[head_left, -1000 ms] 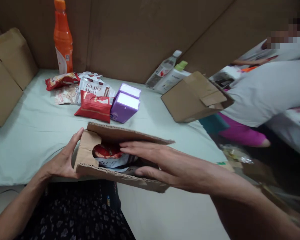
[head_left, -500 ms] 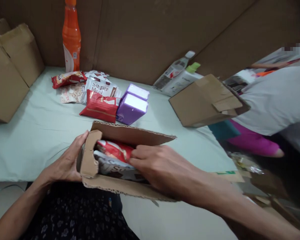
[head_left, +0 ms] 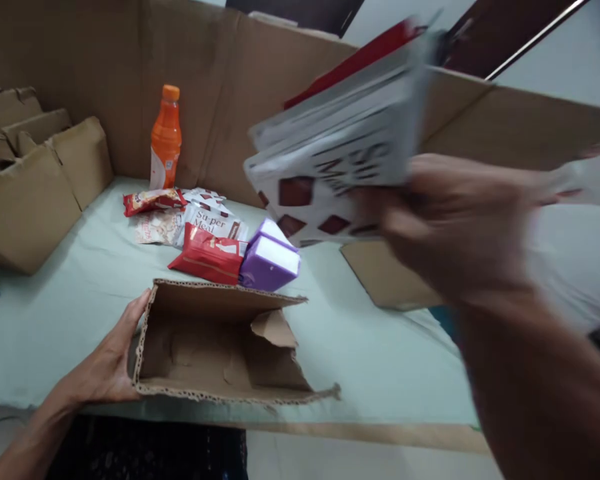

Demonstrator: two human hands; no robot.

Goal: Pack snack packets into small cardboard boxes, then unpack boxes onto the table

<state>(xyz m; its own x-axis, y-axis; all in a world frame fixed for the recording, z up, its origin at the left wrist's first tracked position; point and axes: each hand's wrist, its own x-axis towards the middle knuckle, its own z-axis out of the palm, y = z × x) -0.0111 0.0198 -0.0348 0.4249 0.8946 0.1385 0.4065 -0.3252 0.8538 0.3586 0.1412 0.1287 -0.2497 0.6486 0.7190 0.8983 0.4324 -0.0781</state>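
A small torn cardboard box (head_left: 220, 347) lies open at the table's near edge, with nothing inside it. My left hand (head_left: 107, 363) rests against its left side, fingers closed round the wall. Held high at the right, my right hand (head_left: 450, 223) is blurred by motion and grips a stack of white and red snack packets (head_left: 340, 153). On the table behind the box lie more red and white packets (head_left: 200, 233) and two purple boxes (head_left: 270, 260). An orange drink bottle (head_left: 165, 137) stands at the back.
Folded cardboard boxes (head_left: 30, 180) are stacked at the left. Tall cardboard sheets (head_left: 230, 87) wall the back of the pale green table (head_left: 55, 300). Another cardboard box (head_left: 385, 280) lies at the right, partly behind my arm. A person in light clothing (head_left: 575, 253) is at the far right.
My right hand has pulled the packets out of the small box and lifted them up to the right. The box now shows a bare inside. The camera has tilted upward.
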